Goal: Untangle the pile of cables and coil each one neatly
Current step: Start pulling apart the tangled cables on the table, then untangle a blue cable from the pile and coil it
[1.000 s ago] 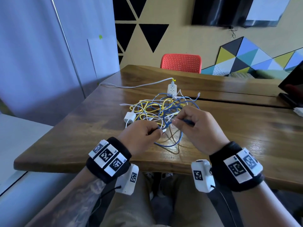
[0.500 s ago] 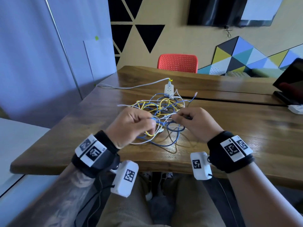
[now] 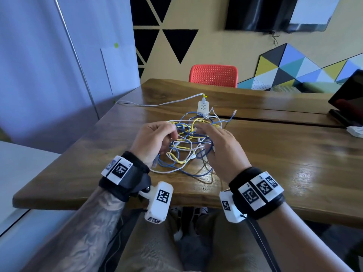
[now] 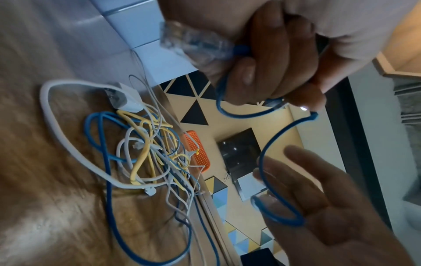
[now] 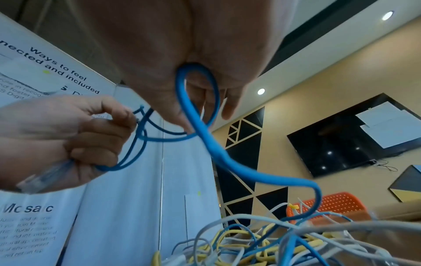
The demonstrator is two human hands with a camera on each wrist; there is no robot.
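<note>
- Right hand (image 3: 222,146) has opened since a second ago: it was pinching the blue cable (image 4: 271,151), and its fingers (image 4: 303,162) are now spread loosely above the cable pile (image 3: 192,140).
- Left hand (image 3: 155,138) stays clenched on the blue cable, fingers (image 4: 268,59) curled round it near its end.
- Clear plug (image 4: 193,39) sticks out of the left fist, on the side away from the pile.
- From the left fist the blue cable runs across to the right hand, loops under its palm and past the fingers without being gripped, then drops into the pile.
- Pile of blue, yellow and white cables lies on the table (image 3: 275,154), under and between both hands.
- White charger block (image 4: 127,100) sits at the pile's edge.
- White power strip (image 3: 203,107) lies just beyond the pile, red chair (image 3: 213,75) behind it.
- Head view hides the grip behind the knuckles; left wrist view shows plug and curled fingers, right wrist view shows the loop lying on the palm.
</note>
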